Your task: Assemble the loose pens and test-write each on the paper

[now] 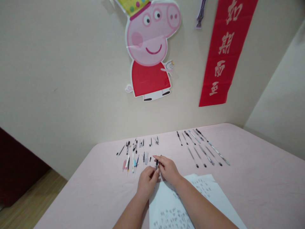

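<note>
My left hand (pixel 146 183) and my right hand (pixel 167 168) meet over the pink table (pixel 250 178), both pinching a small dark pen part (pixel 157 163) held upright between their fingertips. Just beyond them lie several pen parts and caps (pixel 138 149) in rows. Lower left of that group are a few coloured pens (pixel 130 163). To the right, several assembled pens (pixel 202 148) lie side by side. White sheets of paper with handwriting (pixel 188 203) lie under my forearms.
The table stands against a cream wall bearing a cartoon pig cut-out (pixel 151 51) and a red banner with gold characters (pixel 225 51). Wooden floor (pixel 28 203) shows beyond the table's left edge. A second wall closes the right side.
</note>
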Motion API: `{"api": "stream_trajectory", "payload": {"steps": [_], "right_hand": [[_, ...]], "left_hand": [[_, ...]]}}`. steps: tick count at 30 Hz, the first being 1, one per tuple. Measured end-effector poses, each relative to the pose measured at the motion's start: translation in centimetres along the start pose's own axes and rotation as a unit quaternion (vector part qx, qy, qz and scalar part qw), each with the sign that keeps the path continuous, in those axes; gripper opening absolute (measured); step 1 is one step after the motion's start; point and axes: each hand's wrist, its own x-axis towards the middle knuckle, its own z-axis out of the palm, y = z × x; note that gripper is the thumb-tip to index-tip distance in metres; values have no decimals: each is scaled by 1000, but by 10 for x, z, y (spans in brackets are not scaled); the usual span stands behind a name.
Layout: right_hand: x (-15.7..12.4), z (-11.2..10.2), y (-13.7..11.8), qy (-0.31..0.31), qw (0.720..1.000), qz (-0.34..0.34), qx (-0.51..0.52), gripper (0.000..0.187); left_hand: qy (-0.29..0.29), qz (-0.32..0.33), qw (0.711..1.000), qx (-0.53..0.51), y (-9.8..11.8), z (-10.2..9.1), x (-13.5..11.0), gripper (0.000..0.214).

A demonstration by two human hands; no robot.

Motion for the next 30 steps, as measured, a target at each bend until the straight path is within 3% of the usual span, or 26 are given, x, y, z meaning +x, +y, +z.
{"api": "stream_trajectory", "payload": {"steps": [6, 10, 13, 17, 19, 25, 30], "right_hand": [[0, 2, 4, -3, 1000, 14, 9, 55], [1, 2, 10, 48, 996, 63, 46, 42], [4, 0, 10, 103, 974, 145, 141, 31], [9, -10, 2, 156, 939, 230, 204, 37], [10, -16, -3, 135, 943, 224, 206, 38], [-8, -32, -14, 44, 924, 268, 268, 37], [-34, -40, -15, -26, 932, 279, 228, 19]], "left_hand": [[-22, 10, 1000, -4, 1, 0, 0, 38], [-21, -6, 996, -87, 0, 0, -2, 50], [-27, -37, 988, -144, -3, 2, -2, 50], [-51, 7, 996, -70, -4, 3, -1, 26], [-60, 38, 997, -27, -2, 2, -1, 15], [-135, 111, 984, -28, 6, -3, -1, 13], [-191, 137, 972, -9, 7, -3, -2, 13]]}}
